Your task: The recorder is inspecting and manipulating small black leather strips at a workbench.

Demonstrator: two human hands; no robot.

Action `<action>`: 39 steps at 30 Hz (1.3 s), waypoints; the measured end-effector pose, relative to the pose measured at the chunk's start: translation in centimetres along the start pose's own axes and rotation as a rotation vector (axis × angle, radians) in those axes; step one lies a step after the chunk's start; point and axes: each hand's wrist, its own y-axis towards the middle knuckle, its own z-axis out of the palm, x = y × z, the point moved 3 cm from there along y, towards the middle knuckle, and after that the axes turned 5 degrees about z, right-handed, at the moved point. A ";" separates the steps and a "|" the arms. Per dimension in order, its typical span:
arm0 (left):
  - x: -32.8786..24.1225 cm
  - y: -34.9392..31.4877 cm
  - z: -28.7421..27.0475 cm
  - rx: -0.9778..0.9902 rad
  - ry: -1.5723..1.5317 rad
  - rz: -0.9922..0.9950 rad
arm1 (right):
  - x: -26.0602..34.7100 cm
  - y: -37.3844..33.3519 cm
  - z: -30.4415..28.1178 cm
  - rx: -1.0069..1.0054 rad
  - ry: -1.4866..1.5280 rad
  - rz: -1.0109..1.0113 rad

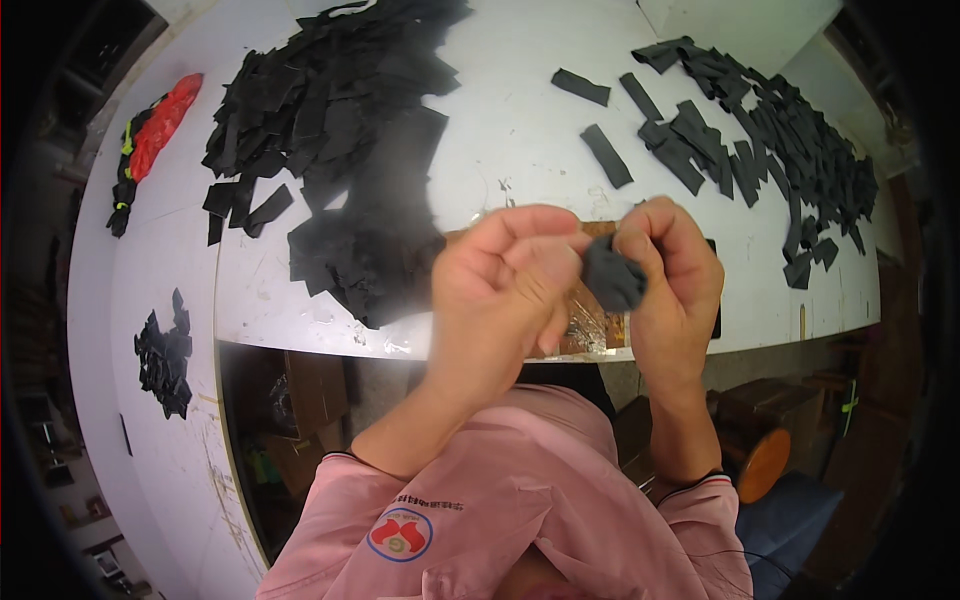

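**Both hands on one dark piece above the worktop**

A big heap of flat black cut pieces (340, 150) lies left on the white worktop (520, 120). The left hand (505, 290) and right hand (670, 280), fingers curled closed, together pinch a crumpled dark grey fabric piece (612, 275) above the near edge. Black strips (760, 140) lie right.

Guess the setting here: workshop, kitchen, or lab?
Likely a small workshop for cut-material piecework. A white worktable carries heaps of black cut strips and, and both hands work a dark piece above a brown board.

Black fabric pieces (340, 130), white table (520, 120), pink shirt (520, 490), red bag (165, 120)
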 end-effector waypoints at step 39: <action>1.8 1.8 -3.6 0.335 0.809 0.438 | -8.7 0.7 -0.4 0.299 0.183 0.391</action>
